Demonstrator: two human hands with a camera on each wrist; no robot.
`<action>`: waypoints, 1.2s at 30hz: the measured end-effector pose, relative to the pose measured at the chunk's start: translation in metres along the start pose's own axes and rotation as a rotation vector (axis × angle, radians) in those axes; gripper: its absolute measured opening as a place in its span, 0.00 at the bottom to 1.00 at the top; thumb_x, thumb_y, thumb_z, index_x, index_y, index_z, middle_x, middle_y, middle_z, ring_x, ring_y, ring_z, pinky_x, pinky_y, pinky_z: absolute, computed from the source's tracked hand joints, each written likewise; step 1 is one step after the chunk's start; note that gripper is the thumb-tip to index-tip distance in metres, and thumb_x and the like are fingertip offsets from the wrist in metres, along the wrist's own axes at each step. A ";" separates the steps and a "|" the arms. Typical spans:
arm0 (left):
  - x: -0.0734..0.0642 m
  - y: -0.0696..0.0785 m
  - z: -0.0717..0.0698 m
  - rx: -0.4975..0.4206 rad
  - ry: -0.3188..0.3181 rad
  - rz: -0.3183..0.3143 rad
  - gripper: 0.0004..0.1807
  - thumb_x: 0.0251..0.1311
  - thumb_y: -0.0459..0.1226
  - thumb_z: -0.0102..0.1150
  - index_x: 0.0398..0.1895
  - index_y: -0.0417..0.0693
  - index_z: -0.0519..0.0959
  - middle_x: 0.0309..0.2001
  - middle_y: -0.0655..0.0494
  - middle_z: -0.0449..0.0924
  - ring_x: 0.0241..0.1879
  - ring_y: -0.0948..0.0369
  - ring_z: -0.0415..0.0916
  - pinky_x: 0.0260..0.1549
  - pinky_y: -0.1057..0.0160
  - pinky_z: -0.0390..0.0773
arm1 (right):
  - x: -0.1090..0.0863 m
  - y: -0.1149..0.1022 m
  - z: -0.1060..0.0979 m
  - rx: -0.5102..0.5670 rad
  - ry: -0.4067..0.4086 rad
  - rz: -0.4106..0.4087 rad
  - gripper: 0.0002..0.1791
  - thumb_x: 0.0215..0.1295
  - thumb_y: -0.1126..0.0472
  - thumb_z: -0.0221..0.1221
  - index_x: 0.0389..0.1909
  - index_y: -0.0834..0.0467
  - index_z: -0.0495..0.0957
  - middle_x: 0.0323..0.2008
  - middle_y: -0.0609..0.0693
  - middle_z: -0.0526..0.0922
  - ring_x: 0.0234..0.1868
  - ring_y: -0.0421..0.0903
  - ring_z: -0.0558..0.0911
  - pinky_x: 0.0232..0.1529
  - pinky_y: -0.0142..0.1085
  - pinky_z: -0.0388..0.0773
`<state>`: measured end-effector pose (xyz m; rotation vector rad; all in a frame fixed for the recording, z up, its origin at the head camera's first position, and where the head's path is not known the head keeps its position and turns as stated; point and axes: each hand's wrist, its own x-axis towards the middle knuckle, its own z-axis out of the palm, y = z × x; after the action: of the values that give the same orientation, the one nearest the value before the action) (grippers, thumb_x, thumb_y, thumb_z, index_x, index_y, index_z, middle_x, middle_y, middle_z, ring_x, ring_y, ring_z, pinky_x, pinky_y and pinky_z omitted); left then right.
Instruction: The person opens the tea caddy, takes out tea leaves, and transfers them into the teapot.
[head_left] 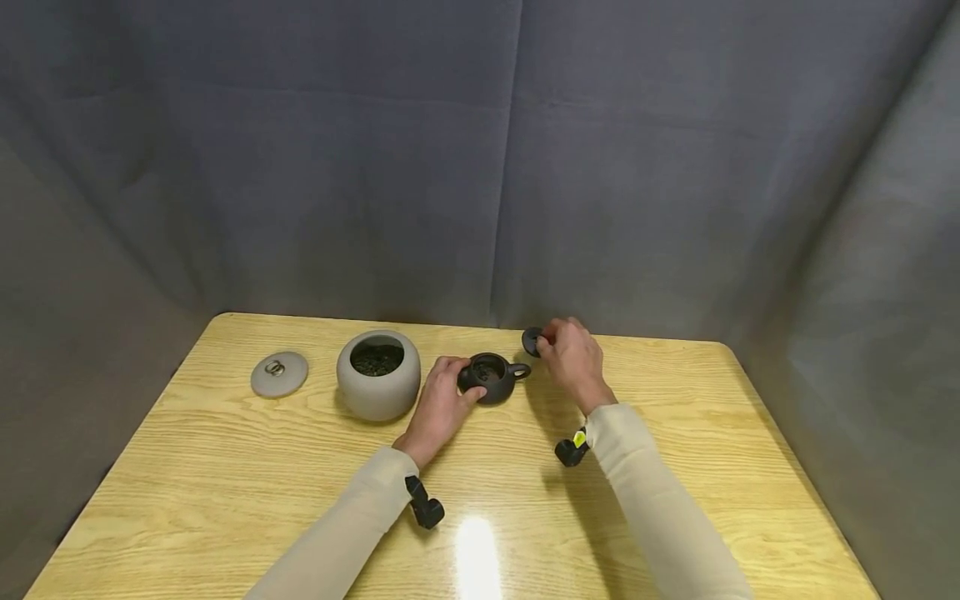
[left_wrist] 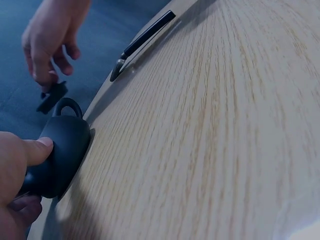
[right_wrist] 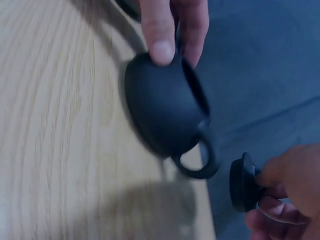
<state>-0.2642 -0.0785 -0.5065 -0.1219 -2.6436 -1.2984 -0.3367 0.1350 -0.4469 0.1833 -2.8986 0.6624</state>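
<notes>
My left hand [head_left: 442, 402] grips the small black teapot [head_left: 498, 393] by its left side, thumb toward me and fingers beyond. The teapot stands uncovered on the table, its loop handle to the right, with some dark bits inside. Up and to the right of that handle, my right hand [head_left: 573, 357] pinches the little black teapot lid [head_left: 531, 342] by its knob. In the right wrist view the lid [right_wrist: 241, 184] is held on edge in the air, apart from the pot. Left of my left hand sits a round grey jar [head_left: 377, 398] with dark loose leaves inside.
A grey jar lid [head_left: 268, 383] with a ring-like handle lies at the left of the wooden table [head_left: 225, 492]. Dark grey curtains [head_left: 360, 183] hang close behind and beside it. The left wrist view shows a slim black stick-like thing [left_wrist: 149, 33] near the edge.
</notes>
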 end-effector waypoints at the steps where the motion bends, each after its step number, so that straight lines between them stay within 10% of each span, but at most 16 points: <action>1: 0.000 0.000 0.000 0.001 0.001 0.002 0.31 0.66 0.39 0.74 0.68 0.33 0.78 0.65 0.38 0.78 0.68 0.43 0.76 0.71 0.46 0.76 | -0.001 -0.004 -0.002 0.006 -0.007 -0.007 0.10 0.75 0.55 0.62 0.44 0.56 0.88 0.45 0.55 0.85 0.44 0.58 0.86 0.46 0.54 0.83; 36: 0.002 0.000 0.003 0.021 -0.030 0.010 0.29 0.70 0.40 0.71 0.68 0.33 0.77 0.66 0.39 0.75 0.70 0.44 0.75 0.70 0.47 0.78 | -0.026 -0.055 0.012 -0.080 -0.150 -0.260 0.08 0.75 0.56 0.66 0.45 0.55 0.90 0.43 0.53 0.84 0.40 0.51 0.86 0.42 0.47 0.87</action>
<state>-0.2670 -0.0765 -0.5079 -0.1526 -2.6776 -1.2753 -0.3039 0.0828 -0.4394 0.6124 -2.9591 0.5061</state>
